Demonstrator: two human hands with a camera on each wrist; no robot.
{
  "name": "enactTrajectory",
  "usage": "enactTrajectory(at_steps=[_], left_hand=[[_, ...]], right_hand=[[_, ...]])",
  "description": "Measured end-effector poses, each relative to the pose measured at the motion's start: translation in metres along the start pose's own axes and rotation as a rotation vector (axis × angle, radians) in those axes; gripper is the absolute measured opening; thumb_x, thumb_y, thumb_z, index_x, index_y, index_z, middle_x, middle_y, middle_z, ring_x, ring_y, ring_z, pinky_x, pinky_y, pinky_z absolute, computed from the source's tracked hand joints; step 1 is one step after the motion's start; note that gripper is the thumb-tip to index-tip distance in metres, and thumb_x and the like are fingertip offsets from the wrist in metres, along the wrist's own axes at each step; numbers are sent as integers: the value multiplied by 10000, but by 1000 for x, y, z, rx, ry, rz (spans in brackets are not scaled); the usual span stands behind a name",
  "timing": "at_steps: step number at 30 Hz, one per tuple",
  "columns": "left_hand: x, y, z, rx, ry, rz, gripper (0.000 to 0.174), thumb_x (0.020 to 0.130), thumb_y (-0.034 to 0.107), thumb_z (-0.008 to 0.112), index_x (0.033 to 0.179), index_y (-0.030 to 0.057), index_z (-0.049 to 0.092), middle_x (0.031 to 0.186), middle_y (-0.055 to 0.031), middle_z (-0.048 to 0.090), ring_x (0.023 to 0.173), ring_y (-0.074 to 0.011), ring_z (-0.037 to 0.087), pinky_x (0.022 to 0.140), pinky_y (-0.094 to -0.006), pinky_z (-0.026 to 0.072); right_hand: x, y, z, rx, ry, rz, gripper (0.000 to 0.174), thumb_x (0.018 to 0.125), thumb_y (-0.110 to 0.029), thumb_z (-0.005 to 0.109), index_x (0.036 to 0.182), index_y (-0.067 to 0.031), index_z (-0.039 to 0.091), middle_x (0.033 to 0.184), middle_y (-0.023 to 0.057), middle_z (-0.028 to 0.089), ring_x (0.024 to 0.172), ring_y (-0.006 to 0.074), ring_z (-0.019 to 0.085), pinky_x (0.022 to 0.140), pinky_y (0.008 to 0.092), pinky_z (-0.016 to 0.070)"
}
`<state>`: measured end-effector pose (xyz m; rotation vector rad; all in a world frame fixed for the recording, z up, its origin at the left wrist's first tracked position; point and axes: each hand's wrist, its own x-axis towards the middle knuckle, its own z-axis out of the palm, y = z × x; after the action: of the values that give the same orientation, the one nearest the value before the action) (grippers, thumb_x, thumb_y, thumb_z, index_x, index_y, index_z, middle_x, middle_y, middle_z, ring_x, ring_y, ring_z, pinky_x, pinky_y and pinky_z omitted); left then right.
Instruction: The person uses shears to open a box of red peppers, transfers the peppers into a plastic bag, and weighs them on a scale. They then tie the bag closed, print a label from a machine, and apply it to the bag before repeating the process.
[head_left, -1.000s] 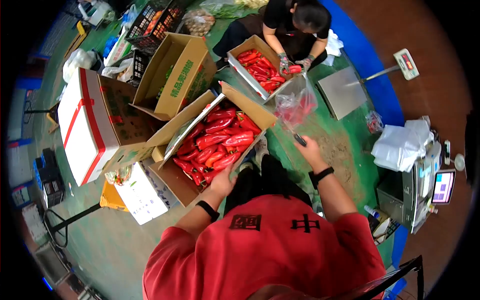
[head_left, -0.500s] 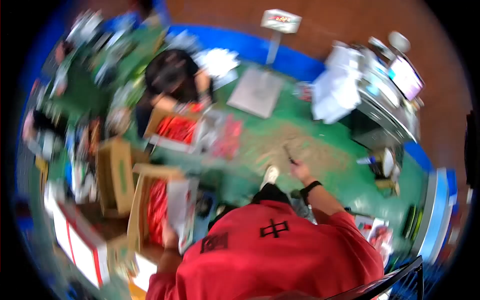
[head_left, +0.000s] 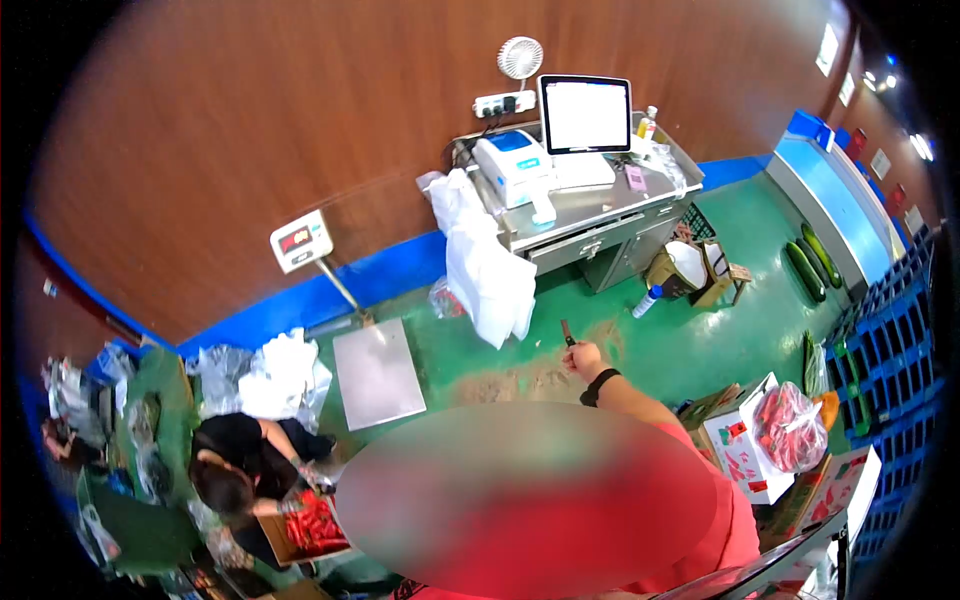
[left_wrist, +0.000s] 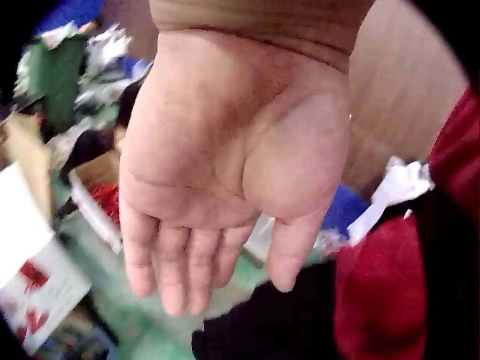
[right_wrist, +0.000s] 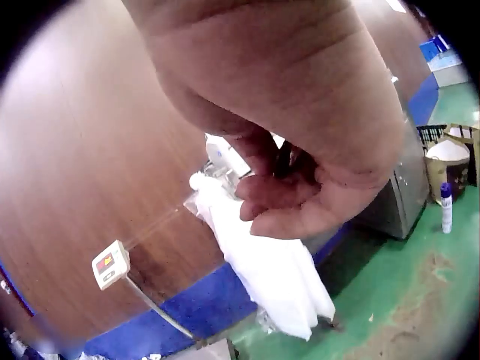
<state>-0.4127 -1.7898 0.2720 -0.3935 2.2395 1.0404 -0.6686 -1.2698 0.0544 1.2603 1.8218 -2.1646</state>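
Note:
My right hand [head_left: 582, 362] is held out over the green floor, its fingers curled round a slim knife [head_left: 567, 332] that points up and away. In the right wrist view the curled fingers [right_wrist: 274, 202] hide most of it, and only a dark bit shows between them. My left hand [left_wrist: 232, 157] hangs palm toward the camera with relaxed fingers and holds nothing. It does not show in the head view. Beyond it, in the left wrist view, are red peppers [left_wrist: 106, 201] in a box and part of a white carton [left_wrist: 45, 296].
A metal desk [head_left: 600, 215] carries a monitor [head_left: 586, 115] and a label printer [head_left: 512, 165]; white bags [head_left: 485, 275] hang from its side. A platform scale [head_left: 380, 372] stands left. Another person [head_left: 235, 465] crouches by a pepper box [head_left: 312, 525]. Cartons [head_left: 745, 440] stand at right.
The view has swung right toward the desk. My left hand has let go of the pepper box and left the head view. My right hand still grips the knife.

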Motion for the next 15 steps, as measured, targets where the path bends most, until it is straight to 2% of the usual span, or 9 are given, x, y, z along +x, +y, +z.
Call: enactTrajectory(at_steps=[3, 5, 8, 9, 10, 11, 12, 14, 15], left_hand=[[12, 77, -77, 291, -225, 212, 526, 727, 311, 544, 1140, -2, 454, 1092, -120, 494, 1026, -256, 446, 854, -377, 369], [11, 131, -132, 423, -215, 353, 557, 724, 339, 557, 1154, 3, 447, 1113, -117, 484, 1054, -260, 434, 871, -379, 361], [-19, 212, -200, 432, 165, 559, 604, 720, 381, 576, 1176, 10, 437, 1145, -113, 470, 1096, -266, 416, 898, -383, 347], [-22, 224, -207, 317, 474, 751, 493, 767, 299, 535, 1166, 23, 448, 1040, -83, 496, 1006, -219, 459, 879, -348, 353], [-48, 265, -207, 306, 673, 801, 651, 649, 290, 690, 1157, -42, 453, 1137, -169, 497, 1075, -266, 443, 958, -374, 279], [-48, 294, -202, 315, 674, 795, 651, 649, 290, 690, 1157, -42, 453, 1137, -169, 497, 1075, -266, 443, 958, -374, 279], [-43, 322, -194, 240, 847, 974, 545, 694, 283, 618, 1104, -38, 457, 1008, -153, 500, 962, -242, 458, 893, -354, 319], [-33, 364, -178, 69, 1208, 1311, 367, 784, 270, 475, 998, -29, 465, 749, -120, 507, 736, -193, 487, 761, -314, 398], [-26, 376, -183, 78, 1143, 1344, 341, 790, 279, 495, 972, -9, 469, 737, -120, 538, 712, -190, 515, 743, -319, 428]], right_hand=[[-3, -50, -19, -308, -113, -44, 97, 777, -76, 504, 828, 5, 515, 612, 129, 568, 447, 173, 525, 400, 301, 443], [-19, -102, -37, -574, -216, -52, 117, 777, -101, 516, 794, 12, 537, 625, 121, 586, 470, 174, 547, 409, 300, 452], [-15, -169, -59, -589, -190, -124, 136, 775, -100, 495, 748, 22, 550, 666, 116, 609, 483, 171, 554, 410, 294, 450], [28, -174, -76, -709, -223, -288, 135, 775, -89, 476, 752, 25, 546, 667, 129, 608, 479, 176, 549, 408, 300, 448], [70, -172, -89, -821, -256, -447, 137, 775, -78, 457, 755, 28, 541, 668, 142, 607, 475, 180, 544, 407, 305, 445], [49, -200, -72, -365, -159, -143, 122, 768, -47, 418, 769, 23, 518, 677, 178, 595, 460, 195, 518, 422, 335, 444], [70, -201, -65, -362, -168, -136, 122, 768, -47, 418, 769, 23, 518, 677, 178, 595, 460, 195, 518, 422, 335, 444], [129, -205, -50, -61, -36, -32, 107, 759, -20, 392, 795, 16, 486, 684, 206, 580, 445, 206, 489, 428, 363, 436], [162, -209, -43, 38, -76, -39, 107, 751, -11, 383, 815, -1, 468, 682, 196, 575, 446, 203, 486, 436, 375, 442]])
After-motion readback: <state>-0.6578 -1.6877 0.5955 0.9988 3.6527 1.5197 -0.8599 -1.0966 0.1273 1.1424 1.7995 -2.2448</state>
